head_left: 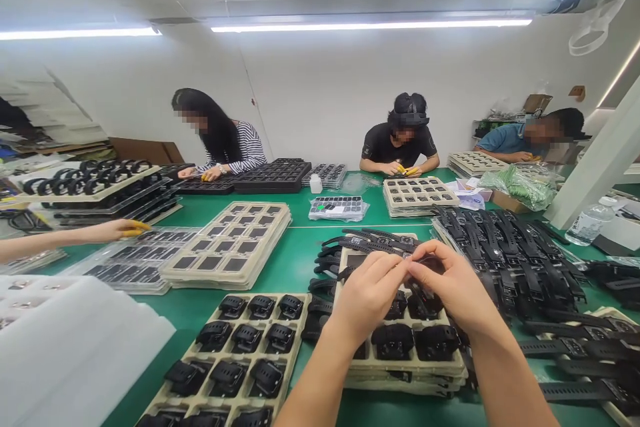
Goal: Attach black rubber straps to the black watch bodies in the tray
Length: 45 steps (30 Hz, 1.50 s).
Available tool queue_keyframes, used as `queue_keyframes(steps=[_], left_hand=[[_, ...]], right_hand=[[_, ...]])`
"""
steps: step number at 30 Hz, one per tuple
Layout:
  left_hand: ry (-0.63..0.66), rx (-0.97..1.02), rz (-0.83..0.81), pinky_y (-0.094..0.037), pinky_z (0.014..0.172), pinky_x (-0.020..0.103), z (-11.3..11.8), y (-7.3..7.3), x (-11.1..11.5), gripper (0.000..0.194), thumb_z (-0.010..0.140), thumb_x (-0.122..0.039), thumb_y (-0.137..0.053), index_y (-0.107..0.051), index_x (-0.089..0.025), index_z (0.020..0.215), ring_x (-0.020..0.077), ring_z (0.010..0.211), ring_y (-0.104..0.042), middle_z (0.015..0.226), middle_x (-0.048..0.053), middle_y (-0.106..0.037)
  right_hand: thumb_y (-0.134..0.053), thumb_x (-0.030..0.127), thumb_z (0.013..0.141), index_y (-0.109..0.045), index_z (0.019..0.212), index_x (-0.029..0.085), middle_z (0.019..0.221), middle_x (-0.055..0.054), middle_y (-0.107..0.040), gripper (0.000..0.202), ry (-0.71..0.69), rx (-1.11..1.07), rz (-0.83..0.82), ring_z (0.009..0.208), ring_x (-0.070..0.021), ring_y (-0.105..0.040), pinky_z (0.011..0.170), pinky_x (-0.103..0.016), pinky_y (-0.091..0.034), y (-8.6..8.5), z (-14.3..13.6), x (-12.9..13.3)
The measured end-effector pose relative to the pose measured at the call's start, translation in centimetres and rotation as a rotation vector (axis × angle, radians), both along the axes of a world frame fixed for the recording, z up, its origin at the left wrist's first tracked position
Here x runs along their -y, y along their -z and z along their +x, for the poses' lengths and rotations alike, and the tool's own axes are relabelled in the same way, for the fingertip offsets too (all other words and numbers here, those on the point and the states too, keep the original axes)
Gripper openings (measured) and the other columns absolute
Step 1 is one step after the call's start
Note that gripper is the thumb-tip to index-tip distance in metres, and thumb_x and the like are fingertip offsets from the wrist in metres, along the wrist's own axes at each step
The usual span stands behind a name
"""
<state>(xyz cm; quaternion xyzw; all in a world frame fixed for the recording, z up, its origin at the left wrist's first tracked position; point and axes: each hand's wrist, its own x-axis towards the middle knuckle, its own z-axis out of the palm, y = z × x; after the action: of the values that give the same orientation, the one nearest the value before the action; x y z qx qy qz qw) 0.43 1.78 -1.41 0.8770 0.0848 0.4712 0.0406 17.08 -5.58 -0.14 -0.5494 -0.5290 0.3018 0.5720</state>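
Observation:
My left hand (367,290) and my right hand (457,283) meet above a stack of cream trays (407,368). Thumbs and fingers of both pinch a black watch strap (432,263), partly hidden by the fingers. Whether a watch case hangs from it, I cannot tell. Right below, black-strapped watches (393,341) sit folded in the top tray's compartments. More watches with straps stretched out (373,240) lie across that tray's far end. To the left of my forearms, another cream tray (296,365) carries rows of folded watches.
Many flat black watches (500,250) cover trays on the right. Cream trays with dark squares (285,230) are stacked at left centre. A co-worker's arm (95,233) with yellow fingertips reaches in from the left. Three people sit opposite. A bottle (593,221) stands far right, by a white post (595,107).

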Motion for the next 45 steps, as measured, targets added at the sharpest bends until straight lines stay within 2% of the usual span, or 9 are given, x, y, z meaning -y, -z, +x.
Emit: queue_keyframes(steps=[8, 14, 20, 24, 27, 31, 36, 41, 45], left_hand=[[-0.008, -0.045, -0.013, -0.056, 0.080, 0.034, 0.4, 0.7, -0.3, 0.028, 0.100, -0.011, -0.047, -0.073, -0.018, 0.110, 0.0225, 0.088, -0.068, 0.100, 0.012, -0.077], [0.223, 0.094, -0.083, -0.058, 0.078, 0.031, 0.7, 1.1, -1.2, 0.015, 0.100, -0.025, -0.060, -0.071, -0.017, 0.105, 0.0181, 0.082, -0.071, 0.095, 0.009, -0.079], [0.182, 0.044, -0.126, -0.058, 0.076, 0.029, 0.3, 0.9, -1.4, 0.013, 0.099, -0.019, -0.060, -0.072, -0.020, 0.104, 0.0178, 0.085, -0.071, 0.097, 0.007, -0.078], [0.116, 0.044, 0.038, -0.060, 0.074, 0.031, 0.6, 0.9, -1.4, 0.027, 0.099, -0.008, -0.052, -0.066, -0.019, 0.119, 0.0194, 0.087, -0.071, 0.105, 0.010, -0.078], [0.006, 0.082, 0.211, -0.061, 0.080, 0.038, 1.1, 0.8, -1.0, 0.031, 0.097, -0.005, -0.053, -0.063, -0.012, 0.125, 0.0251, 0.095, -0.071, 0.107, 0.016, -0.077], [-0.019, 0.222, 0.417, -0.062, 0.079, 0.041, 1.3, 0.6, -1.3, 0.026, 0.085, 0.002, -0.068, -0.068, -0.006, 0.110, 0.0270, 0.086, -0.072, 0.093, 0.018, -0.076], [-0.007, 0.273, 0.552, -0.062, 0.072, 0.035, 0.8, -0.4, -1.3, 0.024, 0.077, 0.007, -0.076, -0.071, -0.007, 0.096, 0.0224, 0.072, -0.072, 0.080, 0.011, -0.075], [0.000, 0.269, 0.429, -0.062, 0.070, 0.032, 0.0, -1.5, 0.2, 0.027, 0.081, 0.003, -0.074, -0.070, -0.011, 0.104, 0.0199, 0.073, -0.071, 0.081, 0.008, -0.076], [-0.038, 0.333, 0.089, -0.061, 0.076, 0.032, -1.3, -1.6, -0.3, 0.019, 0.090, -0.005, -0.067, -0.070, -0.019, 0.102, 0.0181, 0.080, -0.071, 0.088, 0.005, -0.076]], right_hand=[[-0.075, 0.050, 0.084, -0.065, 0.084, 0.022, 0.066, 0.005, -0.054, 0.030, -0.074, -0.016, -0.084, 0.059, -0.0140, -0.045, 0.056, -0.026, -0.036, 0.2, 0.9, -0.1], [-0.073, 0.054, 0.086, -0.059, 0.093, 0.023, 0.068, 0.006, -0.053, 0.035, -0.229, -0.103, -0.204, 0.064, -0.0139, -0.043, 0.061, -0.026, -0.032, -0.2, 1.3, 0.4], [-0.071, 0.047, 0.090, -0.055, 0.091, 0.022, 0.080, 0.004, -0.054, 0.030, -0.247, -0.056, -0.191, 0.067, -0.0127, -0.043, 0.062, -0.026, -0.034, -0.2, 1.3, 0.4], [-0.071, 0.043, 0.089, -0.056, 0.090, 0.023, 0.078, 0.005, -0.056, 0.025, -0.106, 0.054, -0.140, 0.067, -0.0142, -0.048, 0.063, -0.027, -0.039, -0.2, 1.2, -0.1], [-0.078, 0.030, 0.078, -0.057, 0.083, 0.023, 0.083, 0.003, -0.064, 0.023, 0.005, 0.074, 0.032, 0.081, -0.0178, -0.059, 0.077, -0.030, -0.045, -0.5, 0.6, -0.4], [-0.083, 0.029, 0.073, -0.061, 0.081, 0.022, 0.083, 0.000, -0.072, 0.024, -0.019, -0.103, 0.193, 0.083, -0.0203, -0.068, 0.082, -0.032, -0.051, -0.8, -0.1, -1.1], [-0.089, 0.025, 0.065, -0.066, 0.083, 0.022, 0.079, 0.002, -0.071, 0.029, -0.019, -0.191, 0.235, 0.079, -0.0194, -0.071, 0.077, -0.030, -0.052, -1.3, -0.3, -0.8], [-0.084, 0.028, 0.073, -0.069, 0.079, 0.022, 0.077, 0.002, -0.071, 0.017, 0.013, -0.208, 0.206, 0.071, -0.0159, -0.067, 0.070, -0.028, -0.051, -1.4, -0.2, 0.4], [-0.077, 0.035, 0.081, -0.074, 0.081, 0.022, 0.078, -0.001, -0.073, 0.013, 0.180, -0.078, 0.182, 0.071, -0.0171, -0.065, 0.067, -0.029, -0.050, -0.5, 1.0, 0.2]])
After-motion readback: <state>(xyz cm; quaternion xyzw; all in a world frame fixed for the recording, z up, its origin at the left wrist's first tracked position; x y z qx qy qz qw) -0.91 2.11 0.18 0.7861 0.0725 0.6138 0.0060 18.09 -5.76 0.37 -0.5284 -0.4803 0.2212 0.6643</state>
